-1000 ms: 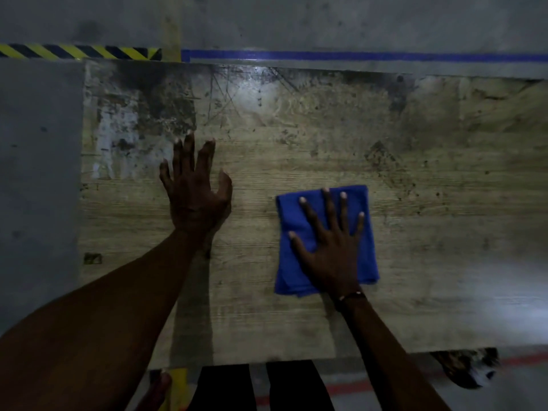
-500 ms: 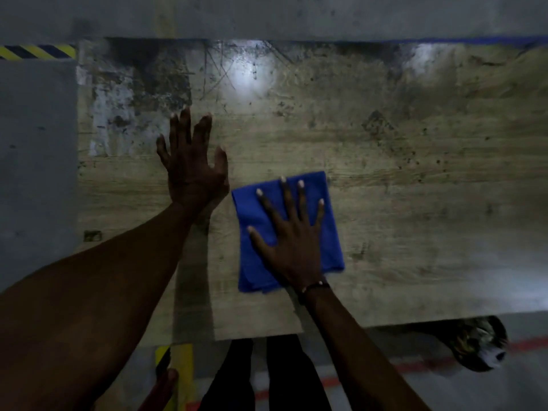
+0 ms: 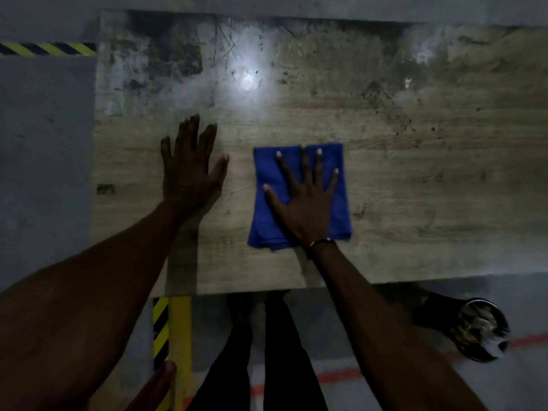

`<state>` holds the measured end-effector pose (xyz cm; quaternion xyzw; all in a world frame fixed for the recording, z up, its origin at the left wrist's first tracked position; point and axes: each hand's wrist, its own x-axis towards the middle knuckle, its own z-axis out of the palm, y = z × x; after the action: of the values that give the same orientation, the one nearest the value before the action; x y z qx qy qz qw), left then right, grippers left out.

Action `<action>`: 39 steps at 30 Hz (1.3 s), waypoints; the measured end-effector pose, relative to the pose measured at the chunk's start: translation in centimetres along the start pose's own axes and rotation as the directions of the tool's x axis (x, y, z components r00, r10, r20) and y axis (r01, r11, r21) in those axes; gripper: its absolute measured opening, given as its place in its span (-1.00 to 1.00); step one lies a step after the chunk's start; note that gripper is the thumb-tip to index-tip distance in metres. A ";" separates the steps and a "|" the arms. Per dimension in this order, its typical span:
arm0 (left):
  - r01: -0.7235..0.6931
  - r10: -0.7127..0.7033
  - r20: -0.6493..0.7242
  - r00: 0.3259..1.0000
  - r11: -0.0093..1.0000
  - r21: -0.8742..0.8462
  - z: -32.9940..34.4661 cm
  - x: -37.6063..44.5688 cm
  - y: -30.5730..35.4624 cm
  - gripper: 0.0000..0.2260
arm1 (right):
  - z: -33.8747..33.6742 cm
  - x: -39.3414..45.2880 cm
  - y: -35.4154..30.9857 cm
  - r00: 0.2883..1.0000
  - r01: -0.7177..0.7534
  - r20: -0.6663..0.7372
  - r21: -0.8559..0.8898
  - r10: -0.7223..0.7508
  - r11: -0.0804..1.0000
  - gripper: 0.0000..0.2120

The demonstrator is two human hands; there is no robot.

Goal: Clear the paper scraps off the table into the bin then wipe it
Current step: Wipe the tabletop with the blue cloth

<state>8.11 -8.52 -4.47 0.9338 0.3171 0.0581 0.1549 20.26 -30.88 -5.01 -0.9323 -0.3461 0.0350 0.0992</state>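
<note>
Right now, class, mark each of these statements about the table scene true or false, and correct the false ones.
1. The right hand lies flat with spread fingers on the blue cloth. True.
2. The left hand grips a paper scrap. False: it rests open and flat on the bare table.
3. The cloth is crumpled into a ball. False: it lies folded flat in a rough rectangle.
4. A round bin with pale scraps inside stands on the floor below the table's near edge, to the right. True.
5. Paper scraps are scattered across the tabletop. False: none show, only stains and scratches.
</note>
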 end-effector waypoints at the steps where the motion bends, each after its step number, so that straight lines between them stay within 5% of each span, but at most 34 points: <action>1: 0.027 -0.027 -0.006 1.000 1.000 0.011 -0.3 -2.3 -0.2 -0.38 | -0.1 -2.2 -0.4 0.999 0.036 0.020 0.014 -0.036 0.999 -0.28; 6: 0.164 -0.163 -0.034 0.986 0.986 0.017 -2.4 -12.6 -2.7 -0.40 | -2.0 -10.5 5.5 0.994 -0.101 0.038 -0.051 0.103 0.994 -0.28; 12: 0.206 -0.207 -0.061 0.976 0.978 -0.019 -2.4 -14.3 -3.3 -0.40 | -1.4 -6.1 5.5 0.947 -0.320 -0.026 -0.019 0.319 0.947 -0.27; 20: 0.213 -0.213 -0.090 0.973 0.977 -0.005 -2.3 -14.3 -3.6 -0.40 | 1.1 -9.8 -6.5 0.995 0.090 0.034 0.017 -0.090 0.996 -0.28; 24: 0.205 -0.207 -0.102 0.973 0.978 -0.026 -2.4 -14.2 -3.8 -0.41 | 0.0 -12.4 -1.1 1.000 0.003 0.014 -0.008 -0.003 1.000 -0.28; 30: 0.209 -0.214 -0.119 0.970 0.977 -0.051 -2.3 -14.4 -3.7 -0.41 | 0.2 -4.9 1.3 0.974 -0.223 -0.040 -0.003 0.222 0.975 -0.28; 39: 0.204 -0.225 -0.198 0.954 0.971 -0.122 -1.9 -14.3 -4.2 -0.42 | 2.1 -10.4 -9.4 0.987 0.158 0.014 0.044 -0.159 0.986 -0.28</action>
<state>-5.98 -13.59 -4.23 0.8735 0.4279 0.1555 0.1725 6.12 -30.37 -5.17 -0.8991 -0.4192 0.0426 0.1188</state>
